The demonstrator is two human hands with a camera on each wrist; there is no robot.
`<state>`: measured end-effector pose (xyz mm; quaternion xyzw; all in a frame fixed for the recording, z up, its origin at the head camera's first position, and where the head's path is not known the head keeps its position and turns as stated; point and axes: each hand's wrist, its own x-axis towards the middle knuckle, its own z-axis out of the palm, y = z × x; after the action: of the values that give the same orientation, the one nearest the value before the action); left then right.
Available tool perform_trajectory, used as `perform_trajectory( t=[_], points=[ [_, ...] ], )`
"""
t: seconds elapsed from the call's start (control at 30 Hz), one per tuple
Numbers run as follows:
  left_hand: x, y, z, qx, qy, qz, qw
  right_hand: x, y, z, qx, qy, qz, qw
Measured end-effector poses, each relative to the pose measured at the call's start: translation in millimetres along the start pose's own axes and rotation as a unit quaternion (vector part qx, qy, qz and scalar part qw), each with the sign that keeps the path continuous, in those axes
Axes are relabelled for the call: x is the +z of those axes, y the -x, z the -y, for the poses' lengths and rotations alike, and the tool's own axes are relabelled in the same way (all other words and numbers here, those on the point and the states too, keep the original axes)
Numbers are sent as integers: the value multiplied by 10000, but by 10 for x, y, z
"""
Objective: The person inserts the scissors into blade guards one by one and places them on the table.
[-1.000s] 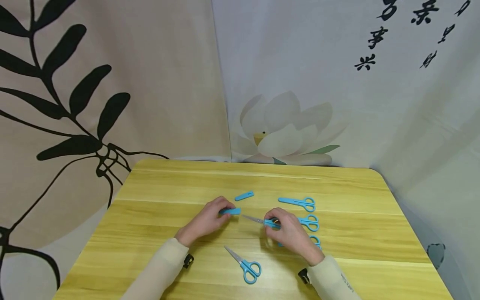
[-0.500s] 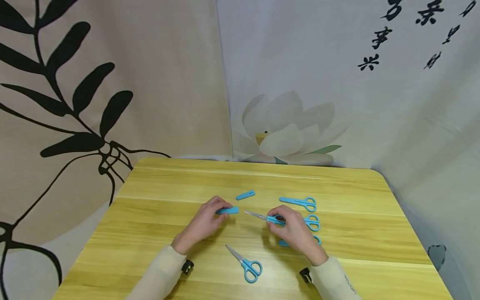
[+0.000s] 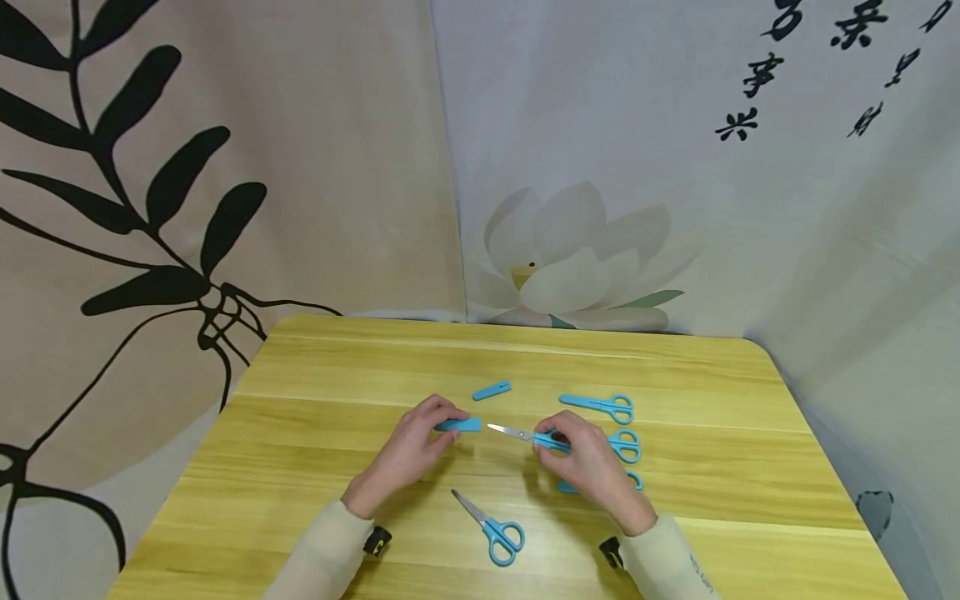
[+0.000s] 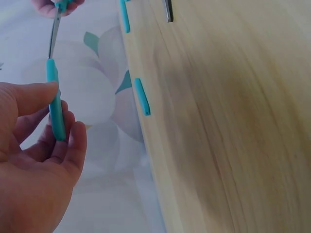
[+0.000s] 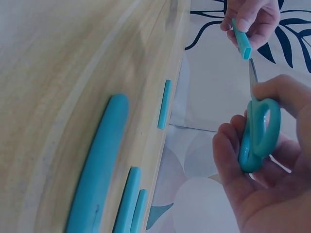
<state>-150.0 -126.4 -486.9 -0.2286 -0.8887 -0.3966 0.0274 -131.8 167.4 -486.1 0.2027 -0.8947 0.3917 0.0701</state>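
Blue-handled scissors (image 5: 251,133), silver blades (image 3: 512,432) bare and closed, sit gripped in the right hand (image 3: 588,458); the left hand (image 3: 405,450) pinches 1 blue blade cover (image 3: 463,425) near them.

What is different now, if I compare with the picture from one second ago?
The right hand has moved the held scissors slightly away from the person and to the right, and the blade lines up better with the blue cap in the left hand. Nothing was taken hold of or let go. The loose cap, the uncapped scissors and the three capped scissors stay where they were.
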Motion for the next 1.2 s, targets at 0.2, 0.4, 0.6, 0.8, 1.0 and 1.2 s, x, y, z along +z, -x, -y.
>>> perform_trajectory(
  t=[0.2,0.4,0.6,0.8,1.0,1.2],
  points=[
    [7,0,-38,-45,85,-23,10000,9,-16,19,-23,108,47,9999],
    [17,-2,-50,-9,91,6,10000,8,-33,36,-80,157,117,9998],
    [14,-2,-63,-80,78,97,9999,13,-56,56,-236,351,150,9990],
    [15,1,-71,-148,-7,96,9998,16,-72,79,-430,517,114,9977],
    [32,-2,-66,-21,-85,57,9999,21,-85,102,-521,639,117,9965],
    [44,4,-56,183,-190,43,9996,36,-97,121,-609,714,69,9956]
  ],
)
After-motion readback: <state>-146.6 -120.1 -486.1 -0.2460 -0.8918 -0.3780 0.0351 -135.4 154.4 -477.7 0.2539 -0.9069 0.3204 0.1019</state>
